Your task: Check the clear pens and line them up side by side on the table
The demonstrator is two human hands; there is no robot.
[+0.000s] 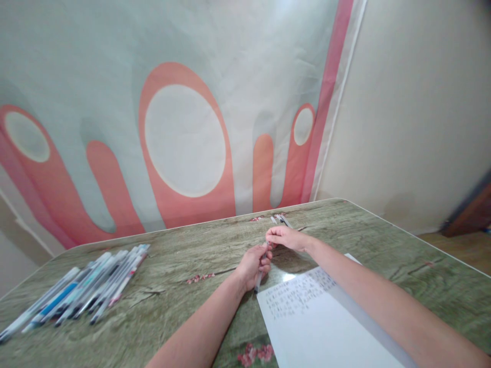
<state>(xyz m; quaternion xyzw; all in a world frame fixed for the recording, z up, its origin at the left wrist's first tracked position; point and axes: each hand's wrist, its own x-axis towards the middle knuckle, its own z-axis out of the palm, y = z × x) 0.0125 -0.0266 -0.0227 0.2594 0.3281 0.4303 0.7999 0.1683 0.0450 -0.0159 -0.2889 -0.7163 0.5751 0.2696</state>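
Observation:
My left hand (pixel 255 266) is closed around a slim pen (pixel 258 282), which stands at a slant with its dark lower end close to the corner of a sheet of paper (pixel 318 327). At the pen's upper end, the thumb and fingers of my right hand (pixel 286 237) are pinched together. What exactly lies between those fingertips is too small to make out clearly. Rows of handwriting cover the upper part of the white sheet, and my right forearm passes over its right side. Just beyond my right hand lie a few pens (pixel 284 221), partly hidden by it.
On the left of the wood-patterned table (pixel 172 317) lies a loose pile of several pens (pixel 88 283), one with a blue barrel. A printed backdrop (pixel 184 204) hangs behind the far edge. A plain wall (pixel 414 117) rises to the right.

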